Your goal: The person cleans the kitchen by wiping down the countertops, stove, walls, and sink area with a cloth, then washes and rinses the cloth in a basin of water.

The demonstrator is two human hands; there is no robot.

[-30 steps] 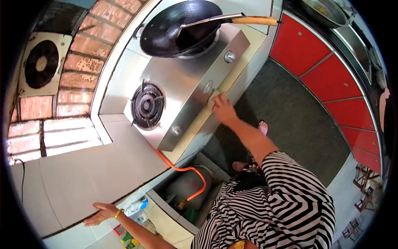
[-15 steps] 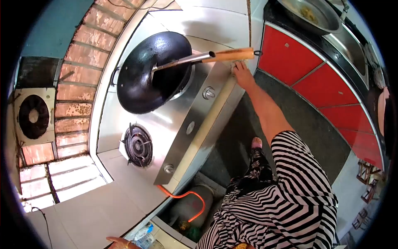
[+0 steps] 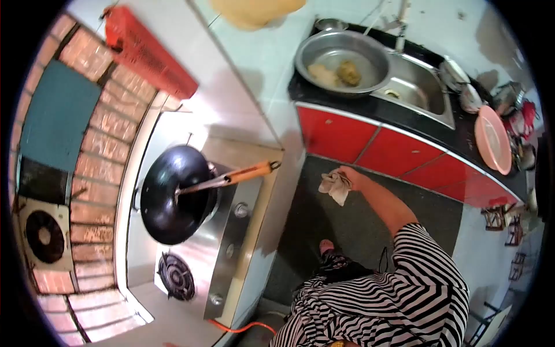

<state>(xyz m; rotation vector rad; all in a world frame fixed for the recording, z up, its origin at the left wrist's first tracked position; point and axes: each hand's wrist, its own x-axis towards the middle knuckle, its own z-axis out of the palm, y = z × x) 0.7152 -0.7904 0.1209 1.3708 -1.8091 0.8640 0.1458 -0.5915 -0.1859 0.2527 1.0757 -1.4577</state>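
Note:
My right hand (image 3: 352, 177) is closed around a crumpled, pale cloth (image 3: 335, 186) that hangs from the fingers. Below it lies the dark floor, and the red cabinets are just beyond. Of my left hand (image 3: 170, 344), only a sliver shows at the bottom edge, by the white counter; its fingers are hidden. On the steel gas stove (image 3: 231, 254) at left sits a black wok (image 3: 167, 202). A wooden-handled spatula (image 3: 231, 176) rests in the wok, its handle reaching over the stove's front.
A large metal basin (image 3: 329, 55) with brownish lumps in it stands beside the steel sink (image 3: 413, 87). A pink basin (image 3: 492, 141) sits farther right on the black counter. Red cabinet doors (image 3: 399, 153) line the front. An orange hose (image 3: 243, 328) runs below the stove.
My right hand has left the stove's front edge with the cloth and is now over the floor near the cabinets. The view has turned toward the sink. My left hand has nearly left view.

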